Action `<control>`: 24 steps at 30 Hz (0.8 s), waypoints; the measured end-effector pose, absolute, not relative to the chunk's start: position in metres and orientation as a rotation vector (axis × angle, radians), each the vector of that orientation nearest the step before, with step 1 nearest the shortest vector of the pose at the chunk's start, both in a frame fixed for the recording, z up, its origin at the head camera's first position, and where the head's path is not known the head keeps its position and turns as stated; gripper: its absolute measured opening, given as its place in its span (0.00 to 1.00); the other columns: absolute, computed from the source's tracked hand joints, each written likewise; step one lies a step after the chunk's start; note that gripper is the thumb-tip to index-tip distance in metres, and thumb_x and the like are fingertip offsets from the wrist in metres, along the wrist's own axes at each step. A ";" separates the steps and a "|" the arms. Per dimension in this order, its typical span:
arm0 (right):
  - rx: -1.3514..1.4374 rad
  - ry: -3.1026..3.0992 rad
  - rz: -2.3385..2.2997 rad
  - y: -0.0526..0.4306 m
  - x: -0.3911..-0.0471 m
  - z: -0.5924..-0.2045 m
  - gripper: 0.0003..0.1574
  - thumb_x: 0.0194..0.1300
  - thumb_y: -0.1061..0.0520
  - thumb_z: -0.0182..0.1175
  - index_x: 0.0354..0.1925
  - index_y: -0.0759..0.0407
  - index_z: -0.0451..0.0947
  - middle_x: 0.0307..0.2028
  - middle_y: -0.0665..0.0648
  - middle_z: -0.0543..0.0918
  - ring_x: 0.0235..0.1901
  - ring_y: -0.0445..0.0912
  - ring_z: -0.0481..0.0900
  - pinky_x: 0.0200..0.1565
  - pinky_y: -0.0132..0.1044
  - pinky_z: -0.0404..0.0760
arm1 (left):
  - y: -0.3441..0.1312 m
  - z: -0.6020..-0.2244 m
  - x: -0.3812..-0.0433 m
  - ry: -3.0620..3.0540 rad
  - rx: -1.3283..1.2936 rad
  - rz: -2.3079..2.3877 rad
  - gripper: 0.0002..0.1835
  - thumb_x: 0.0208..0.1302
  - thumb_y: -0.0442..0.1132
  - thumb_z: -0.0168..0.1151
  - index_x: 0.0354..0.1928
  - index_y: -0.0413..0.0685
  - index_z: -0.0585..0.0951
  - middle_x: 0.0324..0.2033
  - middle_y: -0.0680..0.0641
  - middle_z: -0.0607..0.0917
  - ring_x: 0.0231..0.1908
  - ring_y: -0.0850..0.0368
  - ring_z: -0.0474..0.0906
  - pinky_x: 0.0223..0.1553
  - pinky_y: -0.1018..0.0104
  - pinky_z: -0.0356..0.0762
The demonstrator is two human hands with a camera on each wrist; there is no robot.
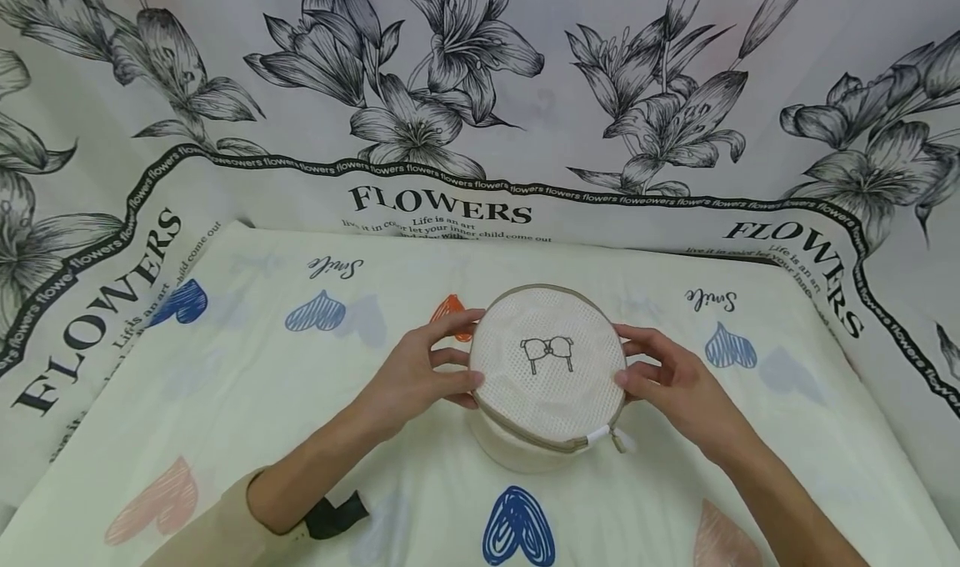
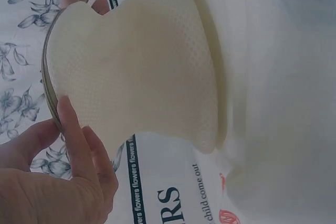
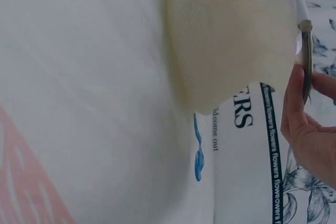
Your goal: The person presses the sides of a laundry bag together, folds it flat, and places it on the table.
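Note:
A round, off-white mesh laundry bag (image 1: 547, 408) stands upright on the bed-like surface, a small bra drawing (image 1: 547, 348) printed on its lid. A beige zipper runs round the lid's rim, with its pull (image 1: 617, 440) at the front right. My left hand (image 1: 420, 375) pinches the rim on the left between thumb and fingers. On the opposite side, my right hand (image 1: 667, 379) pinches the rim the same way. Seen from the left wrist, the bag's soft side wall (image 2: 131, 72) sags inward in the middle. The right wrist view shows the wall (image 3: 231, 45) from the other side.
Beneath the bag spreads a white cloth (image 1: 247, 400) with coloured hearts and "Smile" lettering. Behind it rises a white fabric backdrop (image 1: 555, 150) printed with black lilies and "FLOWERS". A black piece (image 1: 337, 515) shows beside the left sleeve.

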State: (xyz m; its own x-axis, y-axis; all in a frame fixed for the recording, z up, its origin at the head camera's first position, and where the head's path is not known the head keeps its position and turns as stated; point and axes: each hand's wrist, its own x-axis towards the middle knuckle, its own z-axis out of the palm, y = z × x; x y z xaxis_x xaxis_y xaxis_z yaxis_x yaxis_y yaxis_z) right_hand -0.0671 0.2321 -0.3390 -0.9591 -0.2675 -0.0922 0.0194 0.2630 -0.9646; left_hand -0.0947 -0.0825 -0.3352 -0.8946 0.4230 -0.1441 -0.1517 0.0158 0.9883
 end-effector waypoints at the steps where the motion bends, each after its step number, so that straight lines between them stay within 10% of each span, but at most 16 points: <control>1: -0.223 2.290 -1.768 0.232 -0.067 -0.340 0.37 0.58 0.56 0.62 0.64 0.50 0.60 0.49 0.61 0.70 0.37 0.49 0.80 0.38 0.42 0.80 | -0.083 -0.336 -0.095 1.885 0.267 1.951 0.36 0.48 0.26 0.67 0.61 0.54 0.67 0.55 0.47 0.68 0.43 0.47 0.77 0.32 0.51 0.80; 24: -0.258 2.116 -1.831 0.226 -0.064 -0.354 0.51 0.53 0.63 0.65 0.68 0.43 0.50 0.49 0.66 0.66 0.41 0.53 0.80 0.37 0.48 0.80 | -0.082 -0.349 -0.091 1.934 0.269 1.916 0.34 0.51 0.26 0.65 0.60 0.56 0.69 0.56 0.49 0.70 0.43 0.48 0.78 0.33 0.54 0.80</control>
State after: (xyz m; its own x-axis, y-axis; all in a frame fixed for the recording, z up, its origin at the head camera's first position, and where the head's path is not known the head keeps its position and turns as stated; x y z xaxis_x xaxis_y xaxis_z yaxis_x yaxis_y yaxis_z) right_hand -0.0642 0.2262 -0.3540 -0.9290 -0.3468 -0.1288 0.0776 0.1576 -0.9844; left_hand -0.0910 -0.0818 -0.3487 -0.9003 0.4097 -0.1470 -0.1432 0.0400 0.9889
